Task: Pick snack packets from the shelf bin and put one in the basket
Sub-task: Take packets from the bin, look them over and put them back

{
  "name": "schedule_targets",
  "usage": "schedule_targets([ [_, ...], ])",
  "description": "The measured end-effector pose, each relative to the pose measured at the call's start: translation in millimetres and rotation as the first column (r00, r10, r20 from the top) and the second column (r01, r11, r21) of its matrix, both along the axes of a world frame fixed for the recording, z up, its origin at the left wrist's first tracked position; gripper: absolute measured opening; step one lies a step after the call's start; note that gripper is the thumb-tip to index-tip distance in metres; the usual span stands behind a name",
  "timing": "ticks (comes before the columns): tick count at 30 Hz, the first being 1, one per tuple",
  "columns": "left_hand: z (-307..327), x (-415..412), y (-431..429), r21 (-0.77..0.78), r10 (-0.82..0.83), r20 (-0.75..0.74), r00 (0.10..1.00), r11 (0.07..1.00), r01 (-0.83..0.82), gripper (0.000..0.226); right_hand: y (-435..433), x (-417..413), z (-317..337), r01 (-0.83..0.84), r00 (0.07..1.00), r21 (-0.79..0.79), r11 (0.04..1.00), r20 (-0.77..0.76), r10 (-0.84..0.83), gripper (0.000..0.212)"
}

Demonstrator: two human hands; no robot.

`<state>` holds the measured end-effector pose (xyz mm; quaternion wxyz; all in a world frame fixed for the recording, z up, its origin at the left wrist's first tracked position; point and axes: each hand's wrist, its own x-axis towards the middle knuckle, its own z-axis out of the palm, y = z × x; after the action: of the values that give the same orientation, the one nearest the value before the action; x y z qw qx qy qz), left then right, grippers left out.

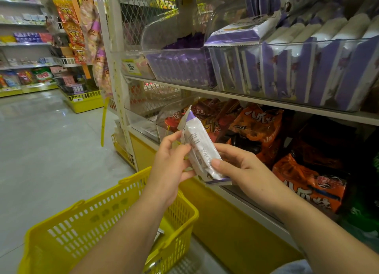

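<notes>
Snack packet point(202, 148), white with purple ends, is what we have in both hands, held in the air in front of the lower shelf, well below the bin it matches and above the far corner of the basket. It is tilted, with its upper end pointing up and to the left and its printed back facing us.

Starting at the left, we see the pale shop floor point(41, 140) and a yellow basket point(86, 226) low down under our left forearm. Something grey lies in the bottom of the basket, but we cannot tell what it is.

Our left hand point(171, 163) has its fingers curled around the packet's left edge. Our right hand point(242, 167) grips the lower end, with the thumb pressed flat on the face turned to us and the other fingers hidden behind.

Further right on the upper shelf stands the clear shelf bin point(287, 72), packed with upright packets of the same white and purple. One more packet point(242, 31) lies flat across the tops of the others. On the lower shelf, just behind our hands and out to the right, lie orange snack bags point(258, 130).
</notes>
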<state>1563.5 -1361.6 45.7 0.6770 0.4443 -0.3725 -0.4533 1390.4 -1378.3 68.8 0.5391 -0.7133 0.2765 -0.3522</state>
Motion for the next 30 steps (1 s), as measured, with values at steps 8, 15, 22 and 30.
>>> schedule_targets([
  [8,7.2,-1.4,8.1,-0.004,-0.085,-0.036,0.996,0.996,0.085,0.028,2.1,1.9,0.3,-0.005,1.0,-0.006,1.0,-0.013,0.005,0.035],
  [15,37.3,-28.8,26.1,-0.112,-0.235,-0.081,0.969,0.968,0.225,0.048,27.0,2.3,22.0,0.062,0.992,-0.196,0.979,-0.097,-0.082,0.051],
  [22,115.4,-49.3,43.7,-0.218,-0.199,-0.134,0.971,0.962,0.167,0.031,51.3,-39.5,100.7,0.058,0.998,-0.301,0.952,0.001,-0.061,0.066],
  [30,196.7,-97.4,36.2,-0.22,-0.255,-0.023,0.967,0.944,0.244,0.028,64.8,-81.4,195.5,0.144,0.931,-0.694,0.705,-0.147,-0.335,0.053],
])
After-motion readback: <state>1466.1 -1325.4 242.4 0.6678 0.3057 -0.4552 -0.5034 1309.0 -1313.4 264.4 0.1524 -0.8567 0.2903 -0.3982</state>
